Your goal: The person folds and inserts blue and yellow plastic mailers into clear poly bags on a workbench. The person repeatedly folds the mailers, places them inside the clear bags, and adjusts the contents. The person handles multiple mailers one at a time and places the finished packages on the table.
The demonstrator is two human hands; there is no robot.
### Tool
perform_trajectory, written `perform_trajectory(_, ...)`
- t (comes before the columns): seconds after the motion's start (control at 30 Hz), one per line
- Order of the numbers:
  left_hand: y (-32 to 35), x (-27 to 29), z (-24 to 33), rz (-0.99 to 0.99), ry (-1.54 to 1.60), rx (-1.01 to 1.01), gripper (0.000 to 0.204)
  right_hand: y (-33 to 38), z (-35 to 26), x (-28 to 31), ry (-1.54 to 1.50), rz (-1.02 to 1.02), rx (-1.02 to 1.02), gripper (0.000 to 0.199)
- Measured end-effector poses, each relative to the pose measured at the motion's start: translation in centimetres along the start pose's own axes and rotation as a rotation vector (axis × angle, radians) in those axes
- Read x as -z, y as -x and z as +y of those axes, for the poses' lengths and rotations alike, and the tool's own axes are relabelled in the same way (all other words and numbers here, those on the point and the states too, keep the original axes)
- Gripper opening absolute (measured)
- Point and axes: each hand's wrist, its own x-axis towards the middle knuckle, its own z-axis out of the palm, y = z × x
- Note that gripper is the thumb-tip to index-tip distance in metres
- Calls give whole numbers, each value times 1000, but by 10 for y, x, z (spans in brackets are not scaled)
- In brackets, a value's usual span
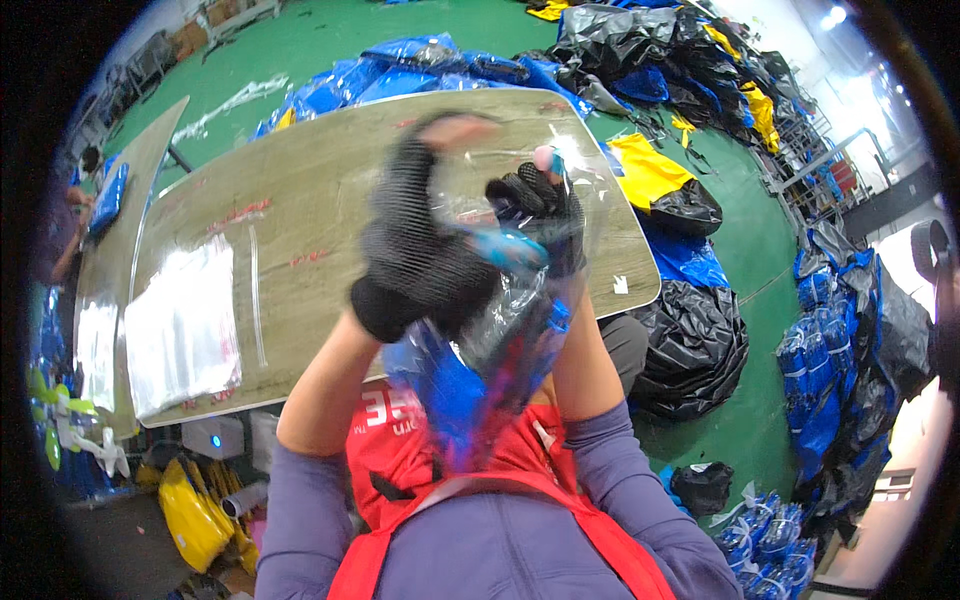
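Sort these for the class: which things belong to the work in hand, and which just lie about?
Likely in use:
plastic-wrapped blue package at the left hand and right hand
table
clear plastic

Apparently lying about:
yellow material
black bundle
blue bundles

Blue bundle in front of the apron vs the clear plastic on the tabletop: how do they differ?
Colour: the blue bundle is mostly blue; the clear plastic looks colourless and whitish with glare.
Shape: the bundle is bulky and creased; the clear plastic is flat.
Place: the bundle is in front of the red apron; the clear plastic lies on the tabletop.
Shared: both look glossy.
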Motion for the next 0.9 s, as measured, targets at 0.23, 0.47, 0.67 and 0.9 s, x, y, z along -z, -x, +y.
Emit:
perform_trajectory(0.23,52,21,-67,-516,1141,790,133,-19,-4,-11,-883,205,-376,23)
perform_trajectory(0.47,106,26,-28,-243,764,1000,83,-8,35,4,-440,130,-293,45)
perform_trajectory(0.67,138,26,-32,-225,232,1139,64,88,37,52,-738,-6,-716,50)
perform_trajectory(0.9,176,24,-59,-68,286,1171,70,111,67,-6,186,408,-448,25)
